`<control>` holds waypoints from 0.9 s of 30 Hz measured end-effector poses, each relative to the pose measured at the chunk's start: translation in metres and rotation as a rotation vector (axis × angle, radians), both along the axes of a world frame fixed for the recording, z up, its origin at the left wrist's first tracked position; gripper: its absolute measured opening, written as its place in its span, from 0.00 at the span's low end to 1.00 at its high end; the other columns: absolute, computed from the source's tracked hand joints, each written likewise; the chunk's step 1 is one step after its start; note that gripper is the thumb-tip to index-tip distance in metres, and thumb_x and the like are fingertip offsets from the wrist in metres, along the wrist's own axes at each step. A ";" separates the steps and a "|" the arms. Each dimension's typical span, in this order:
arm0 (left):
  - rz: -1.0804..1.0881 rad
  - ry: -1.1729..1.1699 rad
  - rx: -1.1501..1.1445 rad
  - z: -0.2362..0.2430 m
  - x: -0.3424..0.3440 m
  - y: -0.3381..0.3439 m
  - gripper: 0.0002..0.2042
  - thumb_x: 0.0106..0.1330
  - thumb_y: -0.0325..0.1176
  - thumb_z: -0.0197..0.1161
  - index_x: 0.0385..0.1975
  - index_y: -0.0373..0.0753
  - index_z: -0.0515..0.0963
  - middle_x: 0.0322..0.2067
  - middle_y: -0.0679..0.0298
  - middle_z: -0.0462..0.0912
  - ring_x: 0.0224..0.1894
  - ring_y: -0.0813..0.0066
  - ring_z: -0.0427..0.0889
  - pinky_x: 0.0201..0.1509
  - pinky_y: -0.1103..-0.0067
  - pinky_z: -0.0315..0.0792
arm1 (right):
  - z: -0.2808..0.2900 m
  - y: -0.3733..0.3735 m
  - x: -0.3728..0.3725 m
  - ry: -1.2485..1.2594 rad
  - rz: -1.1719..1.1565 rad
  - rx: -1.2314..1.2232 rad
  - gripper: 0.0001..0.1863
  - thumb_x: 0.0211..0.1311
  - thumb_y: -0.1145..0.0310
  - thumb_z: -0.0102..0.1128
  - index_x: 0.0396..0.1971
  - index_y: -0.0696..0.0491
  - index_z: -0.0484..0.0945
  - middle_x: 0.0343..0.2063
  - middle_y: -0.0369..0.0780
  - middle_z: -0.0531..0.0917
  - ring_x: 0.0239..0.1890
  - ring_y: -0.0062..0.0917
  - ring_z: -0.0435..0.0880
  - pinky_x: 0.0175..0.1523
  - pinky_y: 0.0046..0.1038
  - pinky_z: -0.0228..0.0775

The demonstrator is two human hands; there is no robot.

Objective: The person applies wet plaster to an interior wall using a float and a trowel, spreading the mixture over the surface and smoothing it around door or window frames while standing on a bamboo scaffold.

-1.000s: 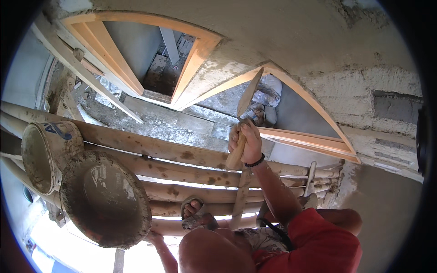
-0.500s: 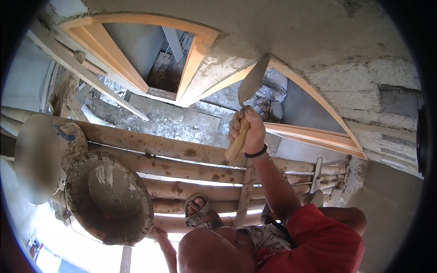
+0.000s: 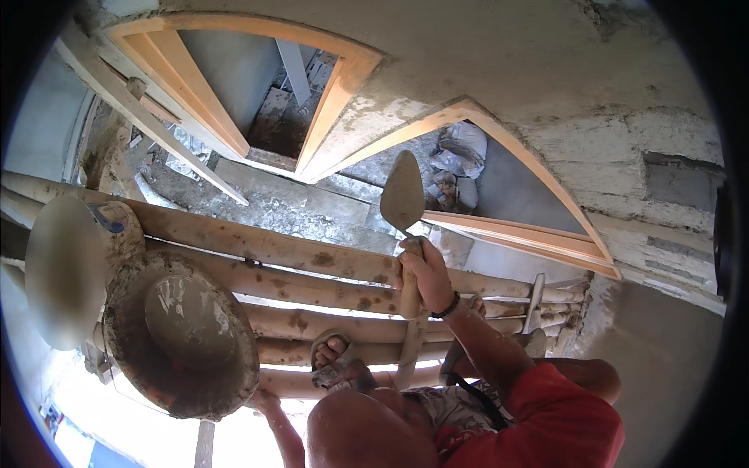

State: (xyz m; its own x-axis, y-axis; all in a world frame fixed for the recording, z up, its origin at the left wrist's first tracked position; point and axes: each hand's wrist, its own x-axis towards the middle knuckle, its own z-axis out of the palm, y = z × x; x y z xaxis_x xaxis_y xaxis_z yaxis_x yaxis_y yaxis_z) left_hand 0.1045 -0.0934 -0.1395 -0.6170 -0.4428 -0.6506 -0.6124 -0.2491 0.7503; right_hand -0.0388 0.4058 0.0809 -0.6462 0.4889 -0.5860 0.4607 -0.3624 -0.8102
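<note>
My right hand [image 3: 425, 273], with a dark bracelet at the wrist, is closed round the wooden handle of a pointed trowel [image 3: 403, 195]. The trowel's blade points up and away, its broad face smeared with grey mortar. At lower left is a round, mortar-crusted basin [image 3: 129, 355] with wet grey mortar [image 3: 187, 312] inside. My left hand [image 3: 264, 399] grips the basin's right lower rim; its fingers are partly hidden there.
Wooden poles [image 3: 281, 285] form a platform under my sandalled foot [image 3: 329, 351]. Beyond stand a plastered wall [image 3: 530, 54] and orange wooden frames [image 3: 538, 168]. A white bucket [image 3: 121, 220] stands left, beside a blurred oval. Plastic bags [image 3: 460, 148] lie below.
My right hand has drawn the trowel back toward me and away from the wall and frame edge. The blade has turned to show its broad face. My left hand stays at the basin.
</note>
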 end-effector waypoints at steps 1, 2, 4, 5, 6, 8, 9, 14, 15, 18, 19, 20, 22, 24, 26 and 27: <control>-0.004 0.006 0.039 0.000 -0.001 0.014 0.30 0.66 0.51 0.49 0.62 0.38 0.60 0.58 0.56 0.66 0.58 0.62 0.69 0.58 0.69 0.72 | 0.004 0.009 0.009 -0.041 0.120 0.175 0.10 0.61 0.70 0.51 0.40 0.59 0.70 0.22 0.36 0.75 0.20 0.18 0.76 0.23 0.24 0.68; -0.001 0.006 0.039 0.002 -0.003 0.015 0.31 0.66 0.52 0.49 0.63 0.38 0.60 0.58 0.56 0.66 0.58 0.62 0.69 0.58 0.68 0.72 | 0.004 0.009 0.009 0.004 0.067 0.252 0.11 0.60 0.74 0.52 0.41 0.59 0.70 0.22 0.36 0.76 0.19 0.15 0.75 0.23 0.19 0.67; 0.014 0.000 0.034 0.006 -0.005 0.016 0.31 0.65 0.53 0.49 0.63 0.39 0.58 0.59 0.56 0.65 0.59 0.62 0.69 0.58 0.68 0.72 | 0.006 0.010 0.004 0.043 -0.035 0.293 0.09 0.61 0.74 0.51 0.41 0.60 0.69 0.23 0.37 0.76 0.20 0.17 0.75 0.25 0.20 0.68; 0.020 -0.005 0.033 0.008 -0.006 0.014 0.32 0.65 0.54 0.49 0.63 0.39 0.58 0.59 0.57 0.65 0.59 0.62 0.68 0.59 0.68 0.72 | 0.007 0.011 0.000 0.061 -0.086 0.311 0.09 0.62 0.74 0.51 0.41 0.60 0.69 0.24 0.37 0.76 0.21 0.18 0.75 0.25 0.21 0.69; 0.028 -0.009 0.034 0.008 -0.007 0.015 0.32 0.65 0.54 0.49 0.64 0.39 0.57 0.59 0.57 0.64 0.59 0.62 0.68 0.59 0.68 0.72 | 0.005 0.017 0.001 -0.012 -0.028 0.441 0.12 0.61 0.76 0.51 0.45 0.61 0.68 0.24 0.36 0.75 0.21 0.17 0.74 0.25 0.20 0.69; 0.034 -0.016 0.027 0.009 -0.007 0.012 0.33 0.65 0.56 0.49 0.64 0.40 0.56 0.60 0.57 0.63 0.60 0.62 0.68 0.59 0.68 0.72 | 0.004 0.015 -0.002 0.015 -0.031 0.544 0.14 0.61 0.77 0.51 0.47 0.62 0.67 0.23 0.36 0.74 0.21 0.17 0.74 0.25 0.20 0.69; 0.031 -0.017 0.024 0.009 -0.008 0.011 0.34 0.65 0.56 0.49 0.65 0.40 0.56 0.60 0.57 0.63 0.60 0.63 0.68 0.60 0.68 0.72 | 0.003 0.013 -0.004 0.029 -0.032 0.596 0.15 0.61 0.78 0.50 0.48 0.62 0.66 0.23 0.36 0.74 0.21 0.17 0.74 0.25 0.20 0.69; 0.104 0.014 0.111 0.016 -0.008 0.014 0.35 0.64 0.58 0.50 0.65 0.41 0.55 0.61 0.58 0.63 0.59 0.62 0.68 0.59 0.68 0.72 | 0.001 -0.001 -0.036 0.258 -0.219 0.473 0.15 0.60 0.75 0.55 0.46 0.60 0.66 0.21 0.34 0.73 0.18 0.14 0.71 0.21 0.18 0.66; 0.080 0.062 0.100 0.019 -0.010 0.013 0.34 0.65 0.56 0.50 0.65 0.41 0.56 0.60 0.58 0.64 0.59 0.62 0.69 0.58 0.68 0.72 | 0.000 -0.003 -0.043 0.279 -0.216 0.467 0.15 0.60 0.76 0.55 0.46 0.60 0.66 0.21 0.34 0.73 0.17 0.13 0.70 0.21 0.18 0.66; 0.051 0.060 0.083 0.021 -0.014 0.028 0.34 0.64 0.55 0.51 0.65 0.40 0.55 0.60 0.57 0.64 0.58 0.62 0.69 0.58 0.67 0.72 | -0.010 0.006 -0.049 0.197 -0.222 0.456 0.13 0.60 0.73 0.56 0.43 0.59 0.68 0.20 0.34 0.73 0.18 0.14 0.72 0.20 0.19 0.65; 0.049 0.053 0.080 0.023 -0.016 0.031 0.34 0.64 0.55 0.51 0.65 0.40 0.55 0.59 0.57 0.64 0.58 0.62 0.70 0.58 0.67 0.73 | -0.012 0.009 -0.045 0.062 -0.120 0.433 0.12 0.59 0.72 0.57 0.41 0.59 0.69 0.20 0.34 0.73 0.18 0.14 0.72 0.20 0.19 0.65; 0.052 0.052 0.078 0.027 -0.017 0.032 0.34 0.64 0.54 0.52 0.64 0.40 0.55 0.59 0.57 0.64 0.58 0.61 0.70 0.58 0.67 0.73 | -0.012 0.013 -0.036 -0.073 -0.018 0.411 0.12 0.59 0.71 0.58 0.40 0.58 0.70 0.19 0.34 0.73 0.18 0.14 0.73 0.20 0.19 0.65; 0.054 0.051 0.047 0.033 -0.018 0.027 0.34 0.63 0.53 0.52 0.64 0.39 0.55 0.59 0.56 0.65 0.57 0.61 0.70 0.58 0.66 0.73 | -0.007 0.010 -0.019 -0.221 0.133 0.407 0.12 0.58 0.67 0.60 0.37 0.58 0.73 0.17 0.37 0.75 0.20 0.18 0.77 0.22 0.24 0.67; 0.053 0.045 0.040 0.034 -0.018 0.030 0.34 0.63 0.53 0.53 0.64 0.39 0.55 0.59 0.56 0.65 0.57 0.61 0.70 0.58 0.66 0.73 | -0.003 0.024 0.002 -0.086 0.291 0.696 0.13 0.57 0.68 0.60 0.39 0.59 0.73 0.18 0.39 0.76 0.20 0.22 0.78 0.25 0.26 0.68; 0.047 0.043 0.028 0.036 -0.020 0.032 0.34 0.63 0.52 0.54 0.64 0.38 0.55 0.58 0.56 0.65 0.57 0.60 0.71 0.58 0.65 0.73 | 0.015 0.048 0.011 -0.125 0.429 0.790 0.15 0.58 0.71 0.58 0.45 0.59 0.75 0.18 0.33 0.72 0.23 0.15 0.71 0.31 0.22 0.65; 0.048 0.040 0.022 0.036 -0.020 0.032 0.34 0.62 0.51 0.54 0.64 0.38 0.55 0.58 0.56 0.65 0.56 0.60 0.71 0.58 0.65 0.74 | 0.015 0.065 0.013 -0.062 0.481 0.914 0.13 0.59 0.71 0.58 0.42 0.59 0.75 0.18 0.34 0.72 0.21 0.16 0.70 0.28 0.24 0.65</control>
State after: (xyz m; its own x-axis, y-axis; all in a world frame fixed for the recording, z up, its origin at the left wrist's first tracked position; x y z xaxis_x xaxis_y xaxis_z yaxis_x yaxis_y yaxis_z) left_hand 0.0843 -0.0612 -0.1036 -0.6207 -0.4589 -0.6357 -0.5690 -0.2941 0.7680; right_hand -0.0257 0.4705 0.0958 -0.8725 0.4619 -0.1596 0.4442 0.6132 -0.6532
